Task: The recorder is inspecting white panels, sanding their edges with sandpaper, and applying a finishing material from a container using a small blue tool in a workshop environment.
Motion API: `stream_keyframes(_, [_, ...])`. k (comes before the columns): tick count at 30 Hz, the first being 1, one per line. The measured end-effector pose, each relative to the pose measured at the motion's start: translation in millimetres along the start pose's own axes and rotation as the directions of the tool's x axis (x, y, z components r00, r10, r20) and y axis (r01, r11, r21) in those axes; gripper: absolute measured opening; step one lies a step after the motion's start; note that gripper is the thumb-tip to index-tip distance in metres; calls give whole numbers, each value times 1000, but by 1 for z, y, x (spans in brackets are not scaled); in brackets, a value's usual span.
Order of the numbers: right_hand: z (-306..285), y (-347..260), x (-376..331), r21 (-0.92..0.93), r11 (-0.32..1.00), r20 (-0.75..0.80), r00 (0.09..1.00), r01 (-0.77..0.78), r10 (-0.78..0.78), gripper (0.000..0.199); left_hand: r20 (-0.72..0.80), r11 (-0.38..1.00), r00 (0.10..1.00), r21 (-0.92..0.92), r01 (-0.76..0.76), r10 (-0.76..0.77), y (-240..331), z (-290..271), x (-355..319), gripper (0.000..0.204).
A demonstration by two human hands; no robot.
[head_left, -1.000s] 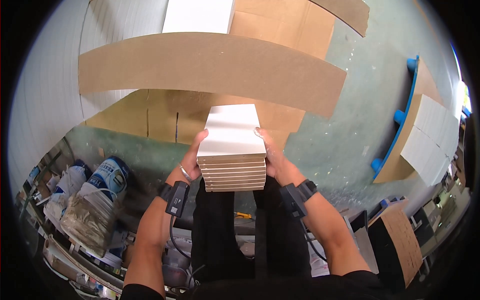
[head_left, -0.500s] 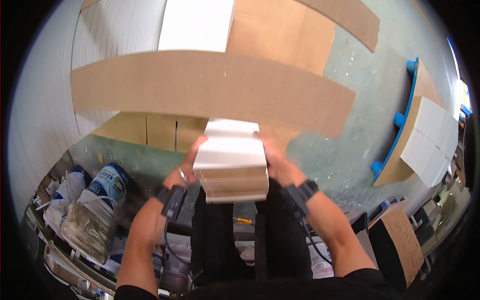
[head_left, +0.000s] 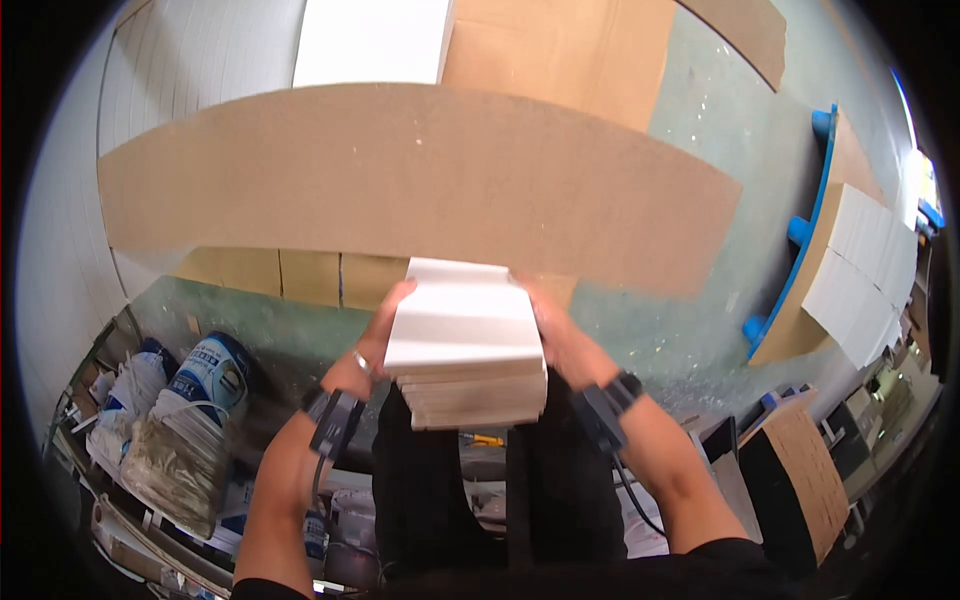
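Observation:
A stack of white boards (head_left: 462, 325) with pale brown edges is held in front of my legs. My left hand (head_left: 382, 328) wraps its left side, and my right hand (head_left: 557, 330) presses on its right side. The layers at the near side are slightly uneven. Just beyond the stack is a long brown board (head_left: 420, 180), which lies crosswise and covers part of what is under it. The fingers under the stack are mostly hidden.
At the back stands a white block-like stack (head_left: 370, 40) beside flat brown cardboard (head_left: 555, 60). To the right, a blue pallet (head_left: 800, 230) carries white boards (head_left: 860, 270). Blue-and-white buckets (head_left: 215, 370) and a clear plastic bag (head_left: 175, 470) are at the lower left.
The stack and both hands have come slightly nearer my body, and its layers look more closely packed. The view has shifted, so the long brown board appears larger. Both hands keep their hold.

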State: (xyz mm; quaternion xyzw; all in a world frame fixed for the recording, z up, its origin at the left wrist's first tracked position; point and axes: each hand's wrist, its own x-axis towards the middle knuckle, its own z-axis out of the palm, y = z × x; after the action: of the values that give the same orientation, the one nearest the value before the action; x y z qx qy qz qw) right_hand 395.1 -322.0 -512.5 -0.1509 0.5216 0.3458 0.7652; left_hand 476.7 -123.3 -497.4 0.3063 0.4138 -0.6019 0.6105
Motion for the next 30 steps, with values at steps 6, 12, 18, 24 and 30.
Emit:
stream_keyframes(6, [-18,9,23,-10,999,-101,994,-34,33,36,62,997,996,34,-73,70,-4,-20,20,49])
stream_keyframes(12, [-32,9,35,-115,991,-126,991,-64,50,44,81,997,993,-1,-80,80,-11,-19,28,49])
stream_keyframes(18, [-2,16,13,-43,999,32,999,16,-14,62,31,991,991,-27,-132,133,-22,-20,0,54])
stream_keyframes(24, [44,53,-13,-122,992,-9,999,-36,35,59,-89,959,970,-153,-238,227,-60,-37,-65,47])
stream_keyframes(30, [105,110,0,-214,974,57,997,68,-57,54,-82,902,913,-142,-408,401,-64,-109,-118,43])
